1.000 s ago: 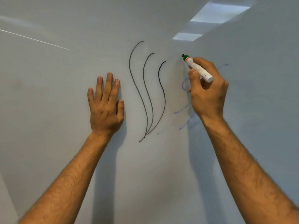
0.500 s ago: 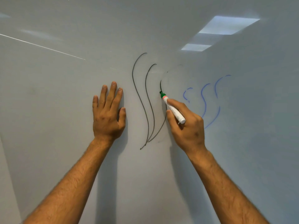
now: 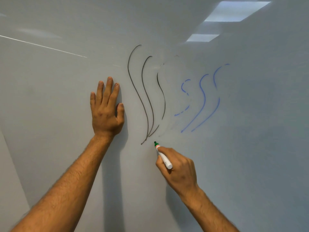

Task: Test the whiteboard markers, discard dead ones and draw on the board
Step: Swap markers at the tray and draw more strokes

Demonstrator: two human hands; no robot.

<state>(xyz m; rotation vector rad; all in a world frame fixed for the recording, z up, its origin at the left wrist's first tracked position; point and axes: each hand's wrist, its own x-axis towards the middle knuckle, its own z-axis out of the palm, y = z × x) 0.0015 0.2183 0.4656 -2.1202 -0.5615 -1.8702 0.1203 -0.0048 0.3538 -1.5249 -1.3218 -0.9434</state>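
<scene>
1. Fingers [image 3: 164, 154] of the right hand [image 3: 178, 171] are curled round the marker [image 3: 163, 155], thumb and forefinger pinching its white barrel. Left hand [image 3: 107, 108] lies flat on the whiteboard [image 3: 50, 114], its four long fingers straight and close together, thumb alongside, holding nothing.
2. Marker: white body, green tip end with a thin red ring, tip pointing to 11 o'clock. Tip sits just at 4 o'clock of the lower ends of the black strokes [image 3: 147, 97]; cannot tell whether it touches the board surface.
3. Black strokes: three long S-curves, converging at the bottom, just at 3 o'clock of the left hand. The third has a gap near its lower part and fades at the top.
4. Blue strokes [image 3: 203, 101]: three similar curves at 3 o'clock of the black set; the nearest one is broken into dashes, the other two are mostly solid.
5. Faint, nearly invisible traces [image 3: 167, 129] run between the black and blue sets.
6. Edges: the board's left edge [image 3: 15, 166] shows at 8 o'clock, slanting down and inward. No other edge in view.
7. Open room: wide bare board at 9 to 11 o'clock of the left hand, at 3 to 5 o'clock of the right hand, and between the two forearms.
8. Reflected ceiling lights [image 3: 234, 12] at 1 o'clock.
</scene>
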